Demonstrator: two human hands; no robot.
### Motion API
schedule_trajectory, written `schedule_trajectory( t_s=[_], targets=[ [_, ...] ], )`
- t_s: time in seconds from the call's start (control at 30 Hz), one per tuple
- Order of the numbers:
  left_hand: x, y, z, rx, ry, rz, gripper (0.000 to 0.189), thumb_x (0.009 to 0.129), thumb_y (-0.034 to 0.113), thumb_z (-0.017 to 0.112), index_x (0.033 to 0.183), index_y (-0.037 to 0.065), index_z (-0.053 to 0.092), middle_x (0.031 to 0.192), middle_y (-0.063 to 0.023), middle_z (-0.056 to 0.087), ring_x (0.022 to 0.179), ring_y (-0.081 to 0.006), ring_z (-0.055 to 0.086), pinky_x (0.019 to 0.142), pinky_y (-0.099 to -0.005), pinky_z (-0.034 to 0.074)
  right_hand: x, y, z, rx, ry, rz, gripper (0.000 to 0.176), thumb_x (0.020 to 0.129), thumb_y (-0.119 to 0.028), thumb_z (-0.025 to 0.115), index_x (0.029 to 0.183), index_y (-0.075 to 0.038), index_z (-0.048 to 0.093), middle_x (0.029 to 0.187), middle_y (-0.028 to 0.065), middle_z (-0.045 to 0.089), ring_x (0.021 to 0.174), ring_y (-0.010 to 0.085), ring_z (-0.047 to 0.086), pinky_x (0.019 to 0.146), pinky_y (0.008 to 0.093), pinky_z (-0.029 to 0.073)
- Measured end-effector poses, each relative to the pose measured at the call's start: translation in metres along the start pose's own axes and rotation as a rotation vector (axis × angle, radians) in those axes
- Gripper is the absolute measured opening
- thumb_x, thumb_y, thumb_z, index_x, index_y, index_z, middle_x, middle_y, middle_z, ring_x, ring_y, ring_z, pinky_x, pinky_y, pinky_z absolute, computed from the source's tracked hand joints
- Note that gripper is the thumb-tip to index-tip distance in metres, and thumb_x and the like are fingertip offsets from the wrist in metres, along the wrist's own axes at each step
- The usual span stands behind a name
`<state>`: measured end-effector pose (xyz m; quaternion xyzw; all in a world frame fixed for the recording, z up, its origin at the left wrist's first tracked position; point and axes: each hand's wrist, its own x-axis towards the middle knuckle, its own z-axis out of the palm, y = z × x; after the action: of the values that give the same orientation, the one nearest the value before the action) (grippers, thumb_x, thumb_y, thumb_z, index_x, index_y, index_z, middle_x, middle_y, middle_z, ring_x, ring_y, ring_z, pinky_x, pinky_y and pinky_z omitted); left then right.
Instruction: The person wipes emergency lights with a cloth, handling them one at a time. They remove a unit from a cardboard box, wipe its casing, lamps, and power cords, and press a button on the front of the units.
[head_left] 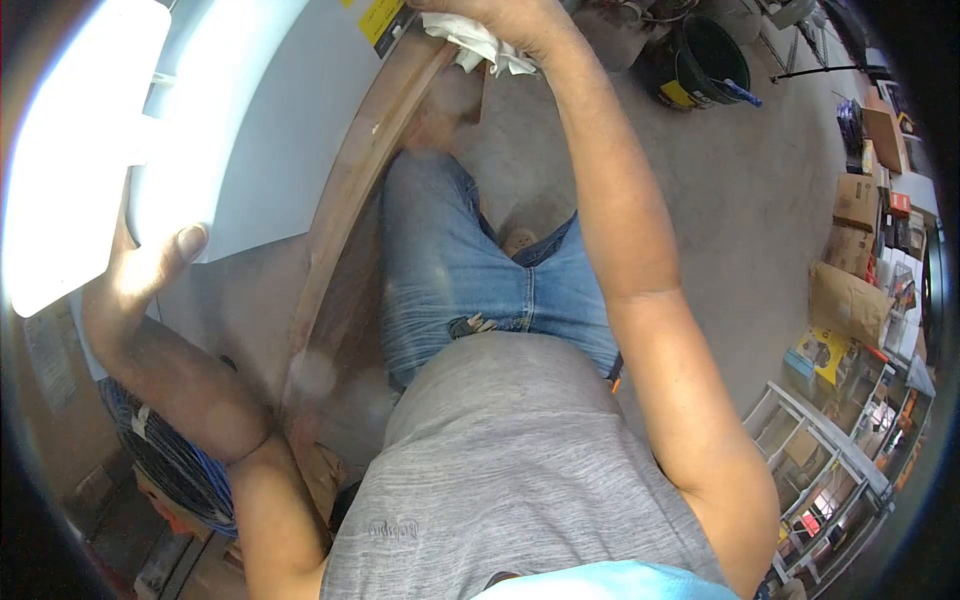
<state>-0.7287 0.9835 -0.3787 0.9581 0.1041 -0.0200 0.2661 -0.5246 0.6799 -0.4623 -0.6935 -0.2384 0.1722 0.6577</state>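
Note:
My left hand [150, 262] is closed on the near corner of a large, smooth white panel [265, 130]. The thumb lies on its face, while the fingers are hidden behind a second, brighter white piece [85, 130]. At the top of the view my right hand [510, 18] is closed on a crumpled white rag [482, 45], cloth or paper. The rag is beside the panel's far end, near a yellow and black label [375, 22]. Part of the right hand is cut off by the frame's upper edge. A wooden edge [335, 225] runs under the panel.
A dark bucket [700, 65] with a blue-handled tool stands on the concrete floor at the upper right. Cardboard boxes [855, 200] and a metal ladder or rack [820, 440] line the right side. Coiled dark cables [180, 465] hang at the lower left.

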Motion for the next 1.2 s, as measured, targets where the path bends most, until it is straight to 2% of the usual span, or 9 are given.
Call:
schedule_trajectory(
  t_s=[0.3, 0.57, 0.7, 0.77, 0.87, 0.93, 0.97, 1.13, 1.2],
  targets=[
    [0.001, 0.009, -0.001, 0.090, -0.042, -0.106, 0.092, 0.068, 0.041, 0.075, 0.133, -0.014, 0.041, 0.115, -0.0315, 0.053, 0.115, -0.0433, 0.048, 0.096, -0.0513, 0.042, 0.006, 0.007, -0.001, 0.013, 0.042, 0.083, 0.051, 0.085, -0.021, 0.073, 0.132, -0.011, 0.058, 0.101, 0.0140, 0.070, 0.081, 0.0146, 0.066, 0.067, 0.0298, 0.054],
    [0.002, -0.009, 0.001, 0.012, -0.003, 0.050, 0.087, 0.066, 0.041, 0.079, 0.128, -0.011, 0.047, 0.115, -0.0297, 0.054, 0.115, -0.0394, 0.051, 0.097, -0.0468, 0.043, 0.003, 0.011, 0.002, 0.052, 0.031, 0.008, 0.056, 0.084, -0.033, 0.074, 0.133, -0.011, 0.057, 0.106, 0.0150, 0.070, 0.085, 0.0167, 0.067, 0.073, 0.0311, 0.054],
    [-0.002, 0.010, 0.001, -0.047, 0.132, 0.079, 0.081, 0.055, 0.023, 0.083, 0.123, -0.009, 0.053, 0.117, -0.0322, 0.055, 0.115, -0.0413, 0.054, 0.102, -0.0480, 0.041, -0.003, -0.009, 0.006, -0.370, 0.093, 0.034, 0.057, 0.076, -0.028, 0.077, 0.125, -0.007, 0.059, 0.102, 0.0129, 0.069, 0.091, 0.0199, 0.066, 0.082, 0.0321, 0.053],
    [-0.001, 0.013, -0.002, -0.077, 0.083, 0.103, 0.089, 0.057, 0.027, 0.082, 0.131, -0.008, 0.046, 0.124, -0.0288, 0.053, 0.117, -0.0389, 0.053, 0.103, -0.0473, 0.040, -0.002, -0.004, 0.005, -0.397, 0.091, 0.057, 0.057, 0.075, -0.027, 0.076, 0.125, -0.006, 0.059, 0.101, 0.0124, 0.069, 0.091, 0.0195, 0.066, 0.082, 0.0317, 0.053],
    [0.000, 0.028, 0.003, -0.222, 0.058, 0.144, 0.088, 0.057, 0.025, 0.079, 0.133, -0.005, 0.046, 0.127, -0.0234, 0.052, 0.118, -0.0349, 0.052, 0.104, -0.0459, 0.039, 0.002, 0.005, 0.007, -0.244, 0.095, -0.080, 0.058, 0.076, -0.031, 0.078, 0.125, -0.006, 0.059, 0.101, 0.0128, 0.069, 0.085, 0.0176, 0.067, 0.073, 0.0324, 0.055],
    [-0.001, 0.034, 0.003, -0.332, 0.073, 0.164, 0.079, 0.055, 0.017, 0.077, 0.127, -0.004, 0.052, 0.123, -0.0214, 0.054, 0.117, -0.0334, 0.052, 0.103, -0.0451, 0.039, -0.009, -0.004, 0.002, 0.181, 0.022, 0.089, 0.057, 0.078, -0.036, 0.079, 0.123, -0.005, 0.061, 0.102, 0.0133, 0.068, 0.077, 0.0154, 0.067, 0.061, 0.0324, 0.055],
    [0.000, 0.034, 0.003, -0.311, 0.079, 0.166, 0.080, 0.055, 0.018, 0.077, 0.128, -0.004, 0.052, 0.124, -0.0200, 0.054, 0.116, -0.0318, 0.052, 0.103, -0.0440, 0.039, 0.003, 0.007, 0.002, 0.069, 0.055, 0.133, 0.055, 0.080, -0.039, 0.078, 0.122, -0.006, 0.062, 0.103, 0.0138, 0.068, 0.073, 0.0150, 0.066, 0.050, 0.0322, 0.054],
    [0.000, 0.030, 0.006, -0.331, 0.123, 0.184, 0.080, 0.057, 0.019, 0.075, 0.129, -0.005, 0.050, 0.124, -0.0177, 0.053, 0.114, -0.0279, 0.052, 0.102, -0.0412, 0.039, 0.006, 0.016, 0.004, 0.043, 0.083, 0.063, 0.053, 0.082, -0.040, 0.076, 0.122, -0.008, 0.062, 0.101, 0.0127, 0.068, 0.073, 0.0171, 0.066, 0.048, 0.0323, 0.054],
    [-0.003, 0.042, 0.004, -0.399, 0.027, 0.182, 0.057, 0.070, 0.020, 0.072, 0.122, 0.002, 0.056, 0.123, -0.0181, 0.055, 0.114, -0.0290, 0.054, 0.102, -0.0417, 0.040, 0.006, 0.014, 0.002, 0.066, 0.073, 0.072, 0.053, 0.082, -0.040, 0.076, 0.122, -0.009, 0.062, 0.101, 0.0131, 0.068, 0.074, 0.0176, 0.066, 0.047, 0.0321, 0.053]
  ],
)
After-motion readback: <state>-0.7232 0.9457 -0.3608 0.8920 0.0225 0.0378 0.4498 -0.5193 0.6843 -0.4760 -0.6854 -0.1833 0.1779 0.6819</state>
